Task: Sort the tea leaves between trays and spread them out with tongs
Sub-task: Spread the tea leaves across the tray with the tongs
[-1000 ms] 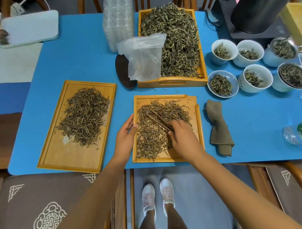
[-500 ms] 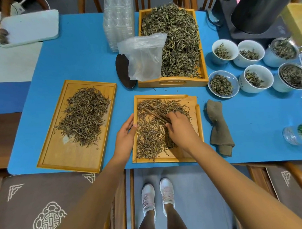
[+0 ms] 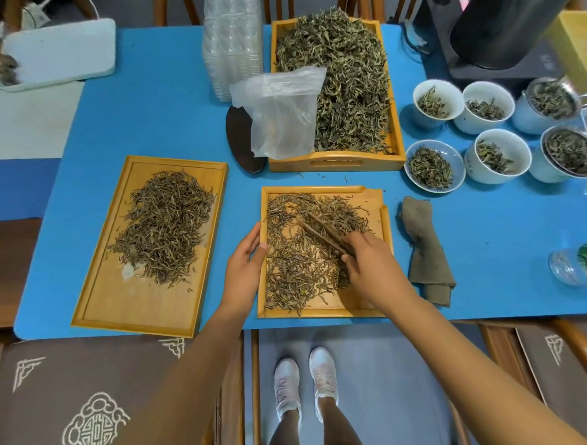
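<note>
Right hand [image 3: 370, 263] curled round brown wooden tongs [image 3: 322, 233], grip holding them near the back end; tips apart, lying in the tea leaves [image 3: 297, 268] of the small tray [image 3: 326, 311]. Left hand [image 3: 245, 267] flat against that tray's left rim, fingers straight, thumb over the edge touching leaves, gripping nothing. Leaves spread over most of the small tray, bare wood at its far right corner and near right edge. Left of small tray: long tray [image 3: 132, 308] with a second heap [image 3: 166, 226]. Beyond small tray: deep tray [image 3: 336, 161] piled with greener leaves, plastic bag [image 3: 281, 113] draped over its left wall. Right of small tray: folded cloth [image 3: 426, 251], then cups [image 3: 497, 155] with leaves. All on blue bench [image 3: 148, 104].
</note>
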